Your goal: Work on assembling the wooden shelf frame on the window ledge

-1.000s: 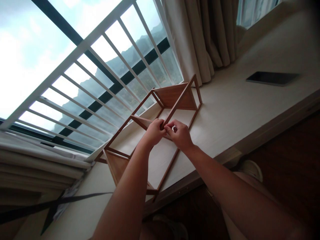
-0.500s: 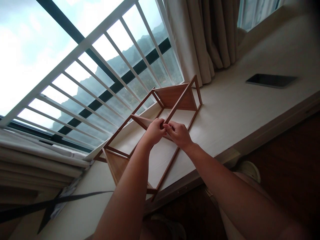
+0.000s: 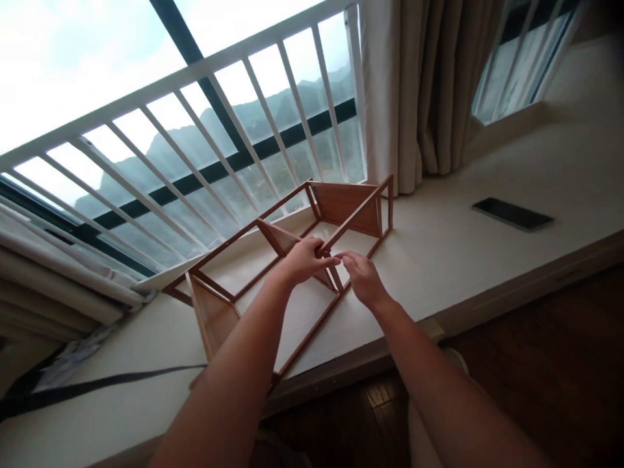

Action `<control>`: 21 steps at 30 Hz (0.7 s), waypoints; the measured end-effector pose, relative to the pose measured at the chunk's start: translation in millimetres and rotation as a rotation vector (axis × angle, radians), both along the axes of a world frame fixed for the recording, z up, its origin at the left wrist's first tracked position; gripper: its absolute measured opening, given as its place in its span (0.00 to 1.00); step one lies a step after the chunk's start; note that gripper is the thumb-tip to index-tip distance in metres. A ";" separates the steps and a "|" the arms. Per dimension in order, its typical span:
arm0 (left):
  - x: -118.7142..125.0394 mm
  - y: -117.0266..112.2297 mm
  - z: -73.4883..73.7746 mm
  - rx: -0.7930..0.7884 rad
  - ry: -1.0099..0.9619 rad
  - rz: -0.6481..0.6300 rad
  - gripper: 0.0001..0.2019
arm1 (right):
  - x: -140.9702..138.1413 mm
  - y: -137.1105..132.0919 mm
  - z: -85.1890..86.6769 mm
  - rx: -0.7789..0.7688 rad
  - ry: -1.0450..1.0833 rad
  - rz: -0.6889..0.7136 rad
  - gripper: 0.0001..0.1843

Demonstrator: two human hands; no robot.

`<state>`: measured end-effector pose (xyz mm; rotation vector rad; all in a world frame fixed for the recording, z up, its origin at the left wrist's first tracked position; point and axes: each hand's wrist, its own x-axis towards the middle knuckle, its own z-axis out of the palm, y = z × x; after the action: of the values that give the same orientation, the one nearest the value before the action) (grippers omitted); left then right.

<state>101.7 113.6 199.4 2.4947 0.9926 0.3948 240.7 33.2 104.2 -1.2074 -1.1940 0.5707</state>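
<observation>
Both hands meet at the upper front rail of a reddish-brown wooden shelf frame (image 3: 292, 273) lying on its side on the pale desk (image 3: 439, 260): the left hand (image 3: 305, 260) grips the rail, the right hand (image 3: 361, 278) pinches just beside it. Farther off lies a dark flat phone (image 3: 511, 214), then the white window railing (image 3: 219, 117).
</observation>
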 end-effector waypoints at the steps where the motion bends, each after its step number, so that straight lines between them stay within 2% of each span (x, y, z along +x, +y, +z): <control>1: 0.1 -0.1 0.2 0.011 0.005 -0.001 0.15 | 2.0 -1.4 0.1 -0.005 -0.022 -0.005 0.15; 5: 0.9 0.1 -0.9 0.053 0.004 0.007 0.12 | 9.5 -8.8 -1.1 0.008 -0.068 -0.013 0.13; 10: 1.4 -1.9 -1.0 0.029 0.011 0.017 0.06 | 19.2 -18.3 -5.8 -0.030 0.030 0.017 0.17; 16: 0.7 -4.7 0.6 0.005 0.012 0.036 0.08 | 25.6 -19.5 -16.3 -0.040 0.069 -0.020 0.16; 21: 1.9 -6.6 4.3 0.010 0.049 0.043 0.11 | 20.0 -21.5 -16.2 -0.042 0.071 0.035 0.13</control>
<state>103.6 107.0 203.7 2.5068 1.0675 0.3544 260.7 11.7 88.0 -1.1934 -1.1502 0.6625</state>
